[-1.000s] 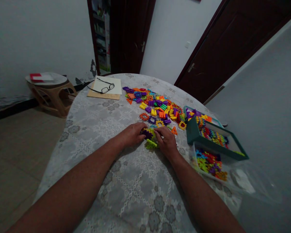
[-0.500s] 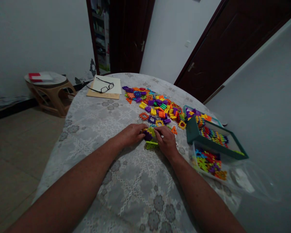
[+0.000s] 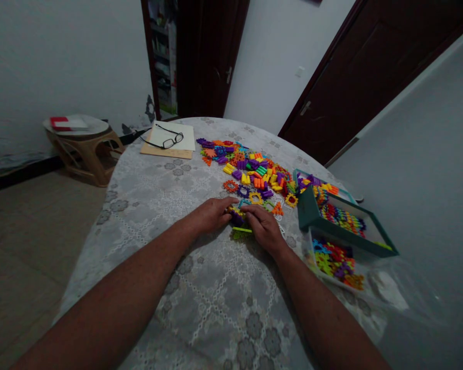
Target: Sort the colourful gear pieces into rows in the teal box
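Observation:
Both hands meet around a small assembly of plastic building pieces (image 3: 237,216), purple and yellow with a lime-green part (image 3: 242,229) low at the front. My left hand (image 3: 215,213) is closed on its left side, thumb and fingers pinching it. From the right, my right hand (image 3: 263,225) grips the same assembly with curled fingers that cover much of it. Just beyond the hands lie an orange gear-edged ring (image 3: 230,186), a purple ring (image 3: 243,191), a yellow ring (image 3: 255,198) and an orange triangular piece (image 3: 278,208).
A heap of coloured building pieces (image 3: 250,167) spreads across the far side of the table (image 3: 200,308). At the right stand a green box (image 3: 306,210) and a clear plastic tub (image 3: 312,252), both holding pieces. Glasses (image 3: 170,142) rest on papers (image 3: 185,134) at the back left.
My right hand has shifted slightly left over the assembly, and the lime-green flat piece between the hands is now mostly covered. The view has moved a little.

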`<state>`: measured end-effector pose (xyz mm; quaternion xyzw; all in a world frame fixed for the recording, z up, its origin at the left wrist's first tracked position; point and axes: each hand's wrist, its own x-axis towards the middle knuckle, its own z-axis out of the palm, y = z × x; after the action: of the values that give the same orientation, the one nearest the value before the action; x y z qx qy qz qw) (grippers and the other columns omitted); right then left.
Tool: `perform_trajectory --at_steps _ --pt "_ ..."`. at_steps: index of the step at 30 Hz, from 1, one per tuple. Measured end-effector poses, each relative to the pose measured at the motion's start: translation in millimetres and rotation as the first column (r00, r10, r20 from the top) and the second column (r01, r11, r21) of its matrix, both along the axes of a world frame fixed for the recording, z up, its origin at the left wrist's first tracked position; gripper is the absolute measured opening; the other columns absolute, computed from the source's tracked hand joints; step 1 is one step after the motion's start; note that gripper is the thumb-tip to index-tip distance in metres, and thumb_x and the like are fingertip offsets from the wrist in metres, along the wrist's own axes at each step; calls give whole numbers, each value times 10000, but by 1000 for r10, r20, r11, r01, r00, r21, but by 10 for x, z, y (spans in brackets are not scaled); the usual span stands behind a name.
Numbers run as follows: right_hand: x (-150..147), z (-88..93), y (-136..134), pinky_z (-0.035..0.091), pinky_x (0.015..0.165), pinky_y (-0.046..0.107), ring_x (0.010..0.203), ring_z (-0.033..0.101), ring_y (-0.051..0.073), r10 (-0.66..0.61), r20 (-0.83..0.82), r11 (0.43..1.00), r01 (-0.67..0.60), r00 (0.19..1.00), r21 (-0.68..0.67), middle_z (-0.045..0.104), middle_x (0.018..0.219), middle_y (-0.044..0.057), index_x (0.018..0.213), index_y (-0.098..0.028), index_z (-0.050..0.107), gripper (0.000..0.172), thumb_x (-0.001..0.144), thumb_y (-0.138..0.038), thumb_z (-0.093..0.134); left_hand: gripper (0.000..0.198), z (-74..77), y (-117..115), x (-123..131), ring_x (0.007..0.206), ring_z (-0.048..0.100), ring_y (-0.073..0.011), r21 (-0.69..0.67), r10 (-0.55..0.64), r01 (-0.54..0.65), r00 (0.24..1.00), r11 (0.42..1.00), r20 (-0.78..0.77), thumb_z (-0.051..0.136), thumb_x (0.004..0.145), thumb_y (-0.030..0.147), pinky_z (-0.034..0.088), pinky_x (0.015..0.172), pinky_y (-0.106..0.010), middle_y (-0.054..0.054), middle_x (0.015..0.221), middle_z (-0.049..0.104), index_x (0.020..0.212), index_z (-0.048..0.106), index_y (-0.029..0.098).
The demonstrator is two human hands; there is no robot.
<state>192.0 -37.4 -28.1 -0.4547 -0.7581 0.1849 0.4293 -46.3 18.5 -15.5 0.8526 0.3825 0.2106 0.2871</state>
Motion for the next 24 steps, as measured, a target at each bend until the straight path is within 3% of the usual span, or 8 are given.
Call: perform_trajectory --at_steps 4,8,10,16,21,24 --pt "85 156 -139 588 924 410 1024 738 255 2 28 1000 -2 1000 3 782 1159 84 1273 -260 765 271 1092 -382 605 351 23 4 -12 1150 750 -269 -2 -31 31 999 1000 20 634 975 147 540 1028 -379 -82 1229 823 1290 735 264" --pt "159 266 -258 550 821 369 879 692 226 155 228 988 -150 961 -42 750 1031 65 1149 -254 760 187 1033 -394 713 245 25 21 -21 1055 742 -249 21 34 -34 999 999 22 623 962 121 533 958 -355 -64 1109 818 1143 736 242" --pt "163 258 -271 534 821 349 887 697 221 160 304 986 -140 939 -87 751 1004 67 1067 -247 754 161 1068 -378 661 220 19 29 -19 1059 735 -248 29 63 -63 998 998 7 636 960 123 527 956 -352 -63 1103 813 1122 728 240" --pt "150 189 -226 464 700 308 714 650 199 -14 334 981 78 942 -180 712 800 22 991 -245 667 225 1102 -375 520 206 28 20 -17 1067 728 -254 41 72 -71 997 997 -18 638 961 129 518 955 -354 -69 1098 799 1115 718 240" --pt "162 208 -234 468 694 303 714 659 196 -69 225 955 129 972 -265 718 769 2 912 -265 607 267 1100 -429 513 207 33 17 -27 1061 725 -246 44 55 -54 998 998 -15 637 963 124 520 960 -347 -68 1104 802 1119 709 239" --pt "172 147 -187 479 693 311 717 673 205 -263 127 935 285 956 -212 732 763 2 912 -257 652 273 1072 -456 556 238 37 20 -28 1082 727 -244 37 38 -37 999 999 -11 631 962 120 521 973 -343 -67 1126 807 1146 716 244"
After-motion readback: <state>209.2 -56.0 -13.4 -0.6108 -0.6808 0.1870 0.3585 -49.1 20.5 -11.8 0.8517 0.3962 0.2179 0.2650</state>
